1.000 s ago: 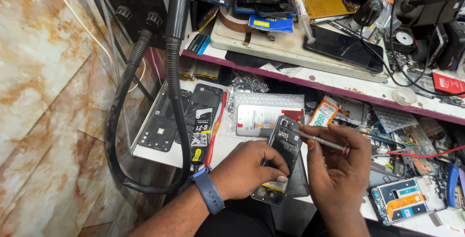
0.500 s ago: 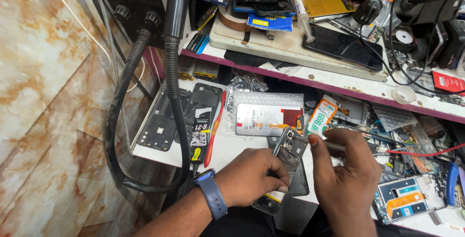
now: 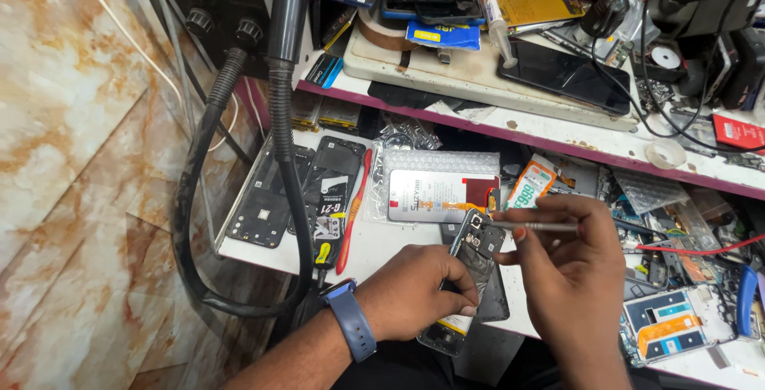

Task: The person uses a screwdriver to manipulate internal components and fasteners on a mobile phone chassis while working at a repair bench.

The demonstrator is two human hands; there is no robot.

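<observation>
Head view: left hand [image 3: 414,290], blue band on the wrist, fingers curled and clamped around an opened black smartphone with its back cover off [image 3: 470,278], held tilted above the front edge of the white worktop [image 3: 374,250]. Phone's top end with the camera module points up-right, its lower end sticks out below the hand. Right hand [image 3: 570,266] pinches a thin silver metal tool [image 3: 534,227] between thumb and fingers, tool roughly level, tip at the phone's top edge near the camera module; can't tell if tip is touching. Just behind the phone on the worktop: flat silver phone battery with orange flex strip [image 3: 438,196] lying on bubble wrap. Left of it a red-handled screwdriver [image 3: 353,211], then two black phone frames [image 3: 299,195] side by side. Thick black ribbed hose [image 3: 279,119] hangs down over the worktop's left end. Cluttered shelf [image 3: 510,131] above, with a dark phone screen [image 3: 562,75] lying flat on it
</observation>
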